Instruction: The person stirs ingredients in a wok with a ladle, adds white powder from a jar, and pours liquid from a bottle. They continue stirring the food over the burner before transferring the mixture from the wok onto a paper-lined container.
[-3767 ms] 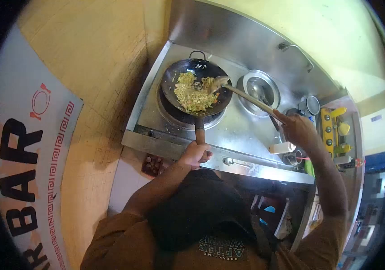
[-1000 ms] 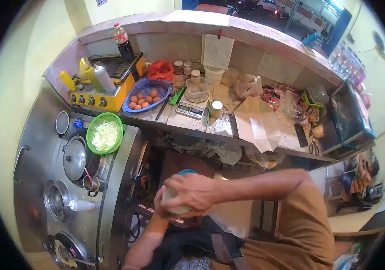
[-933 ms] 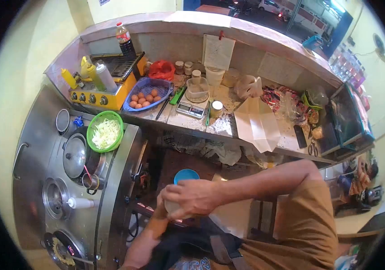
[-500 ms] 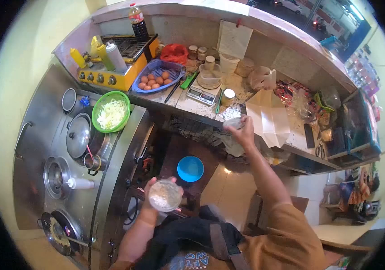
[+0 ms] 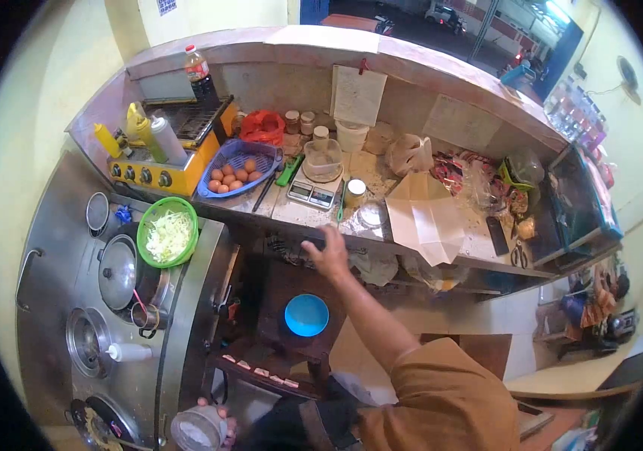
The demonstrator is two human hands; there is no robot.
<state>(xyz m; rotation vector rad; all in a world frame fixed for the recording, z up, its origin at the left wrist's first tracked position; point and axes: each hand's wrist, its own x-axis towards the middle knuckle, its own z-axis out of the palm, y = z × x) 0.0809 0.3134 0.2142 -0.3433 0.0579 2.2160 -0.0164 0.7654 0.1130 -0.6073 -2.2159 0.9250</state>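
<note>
My left hand (image 5: 220, 422) is low at the bottom edge, shut on a clear round tub (image 5: 196, 429) with white powder or grains inside; the tub has no lid on. It hangs next to the steel stove's front, near the wok (image 5: 96, 425). My right hand (image 5: 329, 253) is stretched forward with the palm down and fingers spread at the front edge of the counter (image 5: 411, 252). It holds nothing. A clear round lid (image 5: 371, 215) lies on the counter just beyond that hand.
A green bowl of shredded cabbage (image 5: 166, 232) and a lidded pot (image 5: 117, 263) sit on the stove. The counter carries a blue basket of eggs (image 5: 236, 170), a scale (image 5: 311, 194), a yellow grill (image 5: 167, 154) with squeeze bottles, and paper sheets (image 5: 426, 222). A blue bowl (image 5: 306, 315) sits below.
The right hand lifted the lid off the tub, carried it to the counter and let it go. The left hand lowered the open tub toward the wok.
</note>
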